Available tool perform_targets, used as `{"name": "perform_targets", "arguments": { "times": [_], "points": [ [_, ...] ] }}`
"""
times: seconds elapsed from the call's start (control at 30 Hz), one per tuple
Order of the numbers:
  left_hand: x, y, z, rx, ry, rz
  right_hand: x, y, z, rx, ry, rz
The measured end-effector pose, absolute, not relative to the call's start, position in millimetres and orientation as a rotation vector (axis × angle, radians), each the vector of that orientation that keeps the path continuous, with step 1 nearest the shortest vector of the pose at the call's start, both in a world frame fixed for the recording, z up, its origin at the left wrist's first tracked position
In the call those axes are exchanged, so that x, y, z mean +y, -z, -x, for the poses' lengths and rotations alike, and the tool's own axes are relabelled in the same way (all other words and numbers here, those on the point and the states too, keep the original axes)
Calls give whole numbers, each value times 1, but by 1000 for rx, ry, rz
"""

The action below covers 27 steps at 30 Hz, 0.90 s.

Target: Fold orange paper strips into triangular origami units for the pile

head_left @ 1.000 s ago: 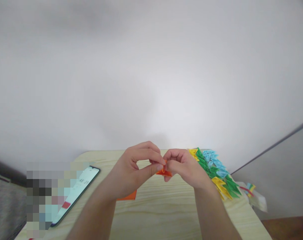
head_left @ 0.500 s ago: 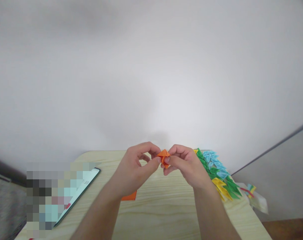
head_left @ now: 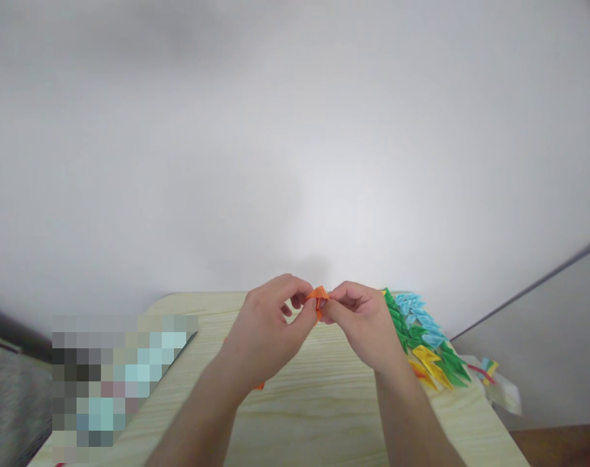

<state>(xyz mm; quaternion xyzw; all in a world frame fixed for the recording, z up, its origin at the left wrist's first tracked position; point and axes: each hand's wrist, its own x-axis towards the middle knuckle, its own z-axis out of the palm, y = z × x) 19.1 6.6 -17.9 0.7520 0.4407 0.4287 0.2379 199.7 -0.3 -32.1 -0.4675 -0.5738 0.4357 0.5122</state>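
Both hands meet above the middle of a light wooden table (head_left: 314,415). My left hand (head_left: 270,327) and my right hand (head_left: 360,321) pinch a small folded orange paper piece (head_left: 318,297) between thumbs and fingertips, holding it off the tabletop. Most of the paper is covered by the fingers. A bit of orange paper sheet (head_left: 259,386) peeks out on the table under my left wrist.
A row of folded paper pieces (head_left: 424,337) in green, light blue and yellow lies along the table's right side. A small clear bag (head_left: 496,386) sits past the right edge. A blurred-out patch (head_left: 119,370) covers the left of the table. A white wall stands behind.
The hands have lifted slightly and closed tighter around the orange piece, which now shows less. My left forearm covers more of the orange sheet on the table.
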Motion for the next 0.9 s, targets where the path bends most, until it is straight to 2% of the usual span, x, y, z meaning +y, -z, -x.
{"name": "perform_targets", "arguments": {
  "times": [0.4, 0.7, 0.9],
  "points": [
    [8, 21, -21, 1258, -1259, -1996, -3, 28, -195, -1416, -1004, 1142],
    [9, 24, -20, 1288, -1215, -1857, -11, 23, -189, -1523, -731, 1265],
    [6, 26, -28, 1386, -1233, -2076, -14, 25, -184, -1551, -470, 1310]
  ]
}}
